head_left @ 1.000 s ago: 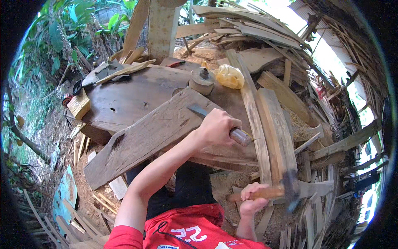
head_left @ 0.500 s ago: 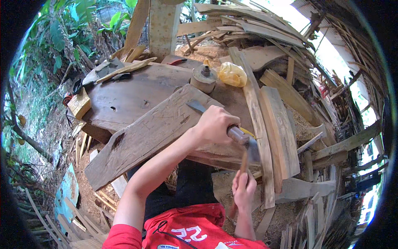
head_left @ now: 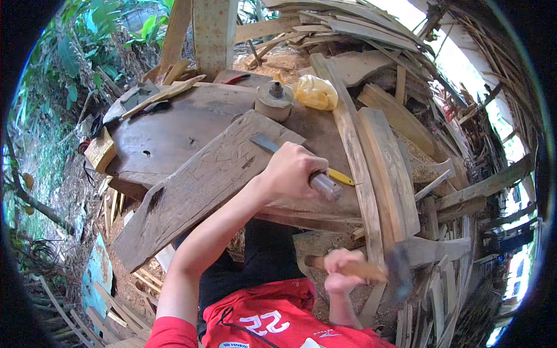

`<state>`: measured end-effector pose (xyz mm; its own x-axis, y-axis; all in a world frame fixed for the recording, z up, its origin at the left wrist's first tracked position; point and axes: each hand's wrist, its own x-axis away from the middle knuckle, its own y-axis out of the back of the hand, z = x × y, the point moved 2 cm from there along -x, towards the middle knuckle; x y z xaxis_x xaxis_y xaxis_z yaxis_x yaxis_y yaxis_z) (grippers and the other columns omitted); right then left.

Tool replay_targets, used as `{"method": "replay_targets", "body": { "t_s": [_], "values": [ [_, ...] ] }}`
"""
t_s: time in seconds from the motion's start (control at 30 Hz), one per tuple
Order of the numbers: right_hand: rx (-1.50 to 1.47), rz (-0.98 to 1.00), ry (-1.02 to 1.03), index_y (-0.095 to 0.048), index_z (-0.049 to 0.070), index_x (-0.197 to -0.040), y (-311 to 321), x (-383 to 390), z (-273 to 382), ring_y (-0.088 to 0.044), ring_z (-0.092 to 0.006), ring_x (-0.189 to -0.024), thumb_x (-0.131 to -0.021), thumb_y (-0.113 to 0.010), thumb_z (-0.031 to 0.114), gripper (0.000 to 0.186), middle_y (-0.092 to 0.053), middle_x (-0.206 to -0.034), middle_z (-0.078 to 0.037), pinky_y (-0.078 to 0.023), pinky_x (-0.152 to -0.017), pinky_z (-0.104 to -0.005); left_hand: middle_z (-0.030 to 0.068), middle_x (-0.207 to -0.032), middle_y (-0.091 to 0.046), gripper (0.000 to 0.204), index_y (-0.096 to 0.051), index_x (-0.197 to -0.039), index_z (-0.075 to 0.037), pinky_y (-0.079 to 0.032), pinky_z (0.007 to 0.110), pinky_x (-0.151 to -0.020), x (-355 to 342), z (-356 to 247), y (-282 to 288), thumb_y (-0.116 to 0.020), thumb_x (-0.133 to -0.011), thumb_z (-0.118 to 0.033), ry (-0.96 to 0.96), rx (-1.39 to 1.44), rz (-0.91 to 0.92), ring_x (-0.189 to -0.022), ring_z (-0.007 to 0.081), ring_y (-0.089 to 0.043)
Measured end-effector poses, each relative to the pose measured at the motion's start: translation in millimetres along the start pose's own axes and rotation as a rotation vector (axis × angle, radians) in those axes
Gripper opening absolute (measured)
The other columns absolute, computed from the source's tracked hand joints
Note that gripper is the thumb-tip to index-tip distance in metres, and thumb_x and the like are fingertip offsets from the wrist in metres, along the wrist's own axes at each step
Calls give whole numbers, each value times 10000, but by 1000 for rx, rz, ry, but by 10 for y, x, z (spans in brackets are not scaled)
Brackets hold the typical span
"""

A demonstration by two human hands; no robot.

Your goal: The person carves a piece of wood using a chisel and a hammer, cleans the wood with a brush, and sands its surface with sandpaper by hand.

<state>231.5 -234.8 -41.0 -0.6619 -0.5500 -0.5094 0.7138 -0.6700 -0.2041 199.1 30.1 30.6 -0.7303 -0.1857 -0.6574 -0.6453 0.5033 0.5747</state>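
Observation:
My left hand (head_left: 293,168) is closed round the handle of a chisel (head_left: 326,184), whose flat steel blade lies at a slant on a weathered plank (head_left: 173,206) that rests across the wooden work surface. My right hand (head_left: 342,271) grips a wooden-handled hammer (head_left: 364,271) low at the right; its dark head is blurred by motion, below and to the right of the chisel's handle end. Partly behind my left hand lies a yellow-handled object (head_left: 342,177).
A large wooden slab (head_left: 174,122) bears a cylindrical block with a bolt (head_left: 272,107), a yellow plastic bag (head_left: 318,93) and scraps at the left. Long boards (head_left: 386,174) lie along the right. Stacked offcuts (head_left: 354,29), a post (head_left: 214,40) and plants surround it.
The hammer rose to the chisel handle's end half a second ago and has now swung back down and right. My left hand still holds the chisel on the plank. The view has shifted slightly.

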Motion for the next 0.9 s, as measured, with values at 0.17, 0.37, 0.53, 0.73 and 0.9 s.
{"method": "replay_targets", "body": {
  "t_s": [0.17,0.37,0.53,0.73,0.9],
  "values": [
    [132,134,-375,-429,107,-905,-5,30,-30,-387,-94,-451,-938,-384,795,690,-412,-613,9,-336,-409,-254,108,-661,-652,190,-653,-715,-110,-501,441,-581,41,70,46,-733,-579,-214,-12,-32,-14,-634,344,-645],
    [276,99,-303,-450,101,-927,144,83,-188,-381,-92,-445,-966,-418,753,654,-396,-599,15,-323,-399,-254,100,-664,-652,191,-668,-731,-116,-498,433,-588,39,42,37,-738,-587,-221,-15,-7,9,-642,337,-646],
    [-47,65,-248,-464,91,-922,62,105,-169,-384,-91,-463,-952,-418,774,685,-407,-603,15,-319,-413,-255,93,-653,-648,215,-666,-731,-125,-499,430,-592,48,101,50,-758,-592,-260,-1,-61,29,-631,335,-645],
    [224,204,-472,-431,88,-885,-60,-72,-43,-379,-100,-456,-989,-412,721,642,-400,-583,7,-324,-416,-258,81,-639,-641,235,-655,-728,-130,-497,416,-584,102,220,78,-777,-615,-296,5,-64,-13,-623,325,-644],
    [97,71,-90,-491,62,-889,-31,-17,-178,-416,-77,-473,-1030,-402,652,614,-441,-589,8,-319,-424,-243,73,-617,-634,253,-658,-704,-145,-496,422,-566,93,229,44,-790,-646,-353,-12,-74,-14,-599,320,-642]
  ]
}}
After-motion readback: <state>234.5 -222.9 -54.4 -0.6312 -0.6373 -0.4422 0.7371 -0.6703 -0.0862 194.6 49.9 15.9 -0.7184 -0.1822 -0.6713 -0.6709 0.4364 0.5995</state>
